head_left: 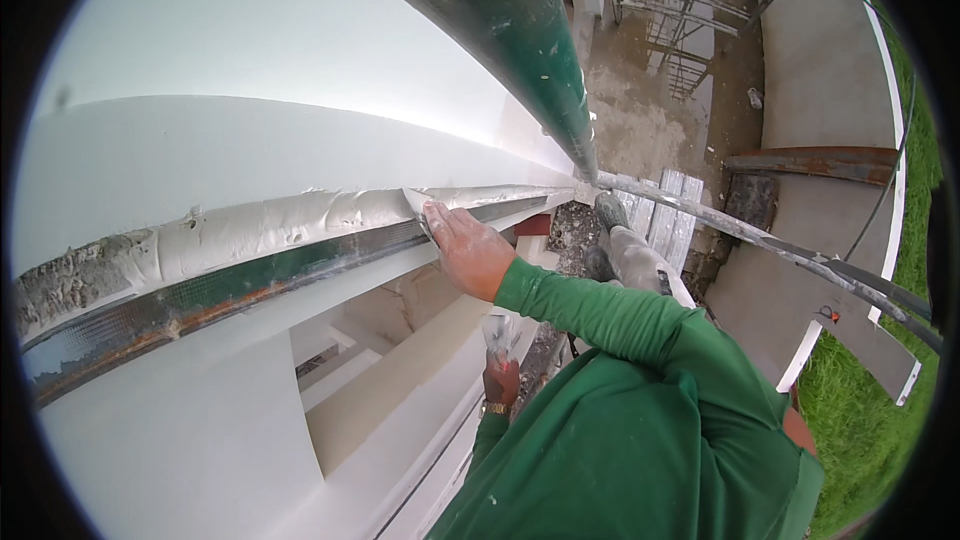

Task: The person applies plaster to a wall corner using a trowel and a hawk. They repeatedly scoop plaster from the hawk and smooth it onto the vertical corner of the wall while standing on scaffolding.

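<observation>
Pressing my right hand (468, 252), closed on a small putty blade (425, 225), flat along the wet white plaster ledge (300, 220); left hand (501, 380) grips the spare scraper (497, 335) — keep strokes even.

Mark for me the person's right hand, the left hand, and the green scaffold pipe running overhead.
right hand (468, 252), head view, on the back of the hand pressed to the plastered ledge.
left hand (501, 382), head view, on the knuckles, lower down by the wall.
green pipe (530, 40), head view, on its paint-spattered middle stretch.

No packages, labels, signs or screens in view
</observation>
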The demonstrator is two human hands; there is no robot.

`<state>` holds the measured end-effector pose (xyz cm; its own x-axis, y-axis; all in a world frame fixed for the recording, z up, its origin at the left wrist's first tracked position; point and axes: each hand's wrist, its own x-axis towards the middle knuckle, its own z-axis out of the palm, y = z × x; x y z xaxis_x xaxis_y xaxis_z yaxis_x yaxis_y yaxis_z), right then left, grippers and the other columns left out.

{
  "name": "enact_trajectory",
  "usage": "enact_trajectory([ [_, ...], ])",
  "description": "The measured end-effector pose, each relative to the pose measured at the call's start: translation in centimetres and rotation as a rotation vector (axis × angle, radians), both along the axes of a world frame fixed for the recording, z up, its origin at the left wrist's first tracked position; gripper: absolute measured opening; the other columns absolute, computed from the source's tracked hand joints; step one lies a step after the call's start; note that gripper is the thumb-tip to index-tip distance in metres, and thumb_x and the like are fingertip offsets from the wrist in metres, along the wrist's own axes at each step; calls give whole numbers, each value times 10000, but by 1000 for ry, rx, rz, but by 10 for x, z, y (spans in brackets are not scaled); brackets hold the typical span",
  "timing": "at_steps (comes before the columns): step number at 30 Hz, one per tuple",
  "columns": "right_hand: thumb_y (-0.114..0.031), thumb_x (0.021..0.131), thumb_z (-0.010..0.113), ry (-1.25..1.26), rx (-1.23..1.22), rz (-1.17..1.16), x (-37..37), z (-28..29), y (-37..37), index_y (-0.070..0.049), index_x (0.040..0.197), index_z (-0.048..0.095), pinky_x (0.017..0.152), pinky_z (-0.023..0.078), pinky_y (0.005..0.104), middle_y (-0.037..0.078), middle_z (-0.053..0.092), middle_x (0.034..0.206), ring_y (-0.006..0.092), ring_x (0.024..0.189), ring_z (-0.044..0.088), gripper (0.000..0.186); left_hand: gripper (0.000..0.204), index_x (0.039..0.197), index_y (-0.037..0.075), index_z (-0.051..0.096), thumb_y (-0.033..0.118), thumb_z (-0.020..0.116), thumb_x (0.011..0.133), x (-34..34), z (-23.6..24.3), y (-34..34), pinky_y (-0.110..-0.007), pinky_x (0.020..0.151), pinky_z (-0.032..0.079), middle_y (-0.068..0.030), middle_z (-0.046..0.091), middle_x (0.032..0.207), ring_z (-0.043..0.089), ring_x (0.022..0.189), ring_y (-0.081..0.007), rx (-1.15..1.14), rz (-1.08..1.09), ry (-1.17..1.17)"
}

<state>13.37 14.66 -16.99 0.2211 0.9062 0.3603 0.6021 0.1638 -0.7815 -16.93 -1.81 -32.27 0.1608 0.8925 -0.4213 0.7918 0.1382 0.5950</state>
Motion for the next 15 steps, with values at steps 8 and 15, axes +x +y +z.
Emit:
enact_trajectory([
  [8, -72, 835, 557, -17, -134, 297, 60, 3, 11, 21, 1306, 524, 929, 477, 420, 215, 608, 1207, 355, 1030, 564, 481, 398, 1122, -40, 496, 138, 660, 806, 37, 16, 13, -399, 640, 535, -163, 608, 812, 626, 679, -273, -144, 101, -158],
  [15, -54, 875, 540, 339, -184, 402, 137, 35, -42, -94, 1279, 598, 904, 481, 432, 168, 629, 1161, 373, 1031, 575, 410, 294, 1118, 53, 468, 124, 630, 883, 89, 110, 55, -301, 481, 500, -59, 523, 650, 506, 468, -139, -693, 271, -744],
])
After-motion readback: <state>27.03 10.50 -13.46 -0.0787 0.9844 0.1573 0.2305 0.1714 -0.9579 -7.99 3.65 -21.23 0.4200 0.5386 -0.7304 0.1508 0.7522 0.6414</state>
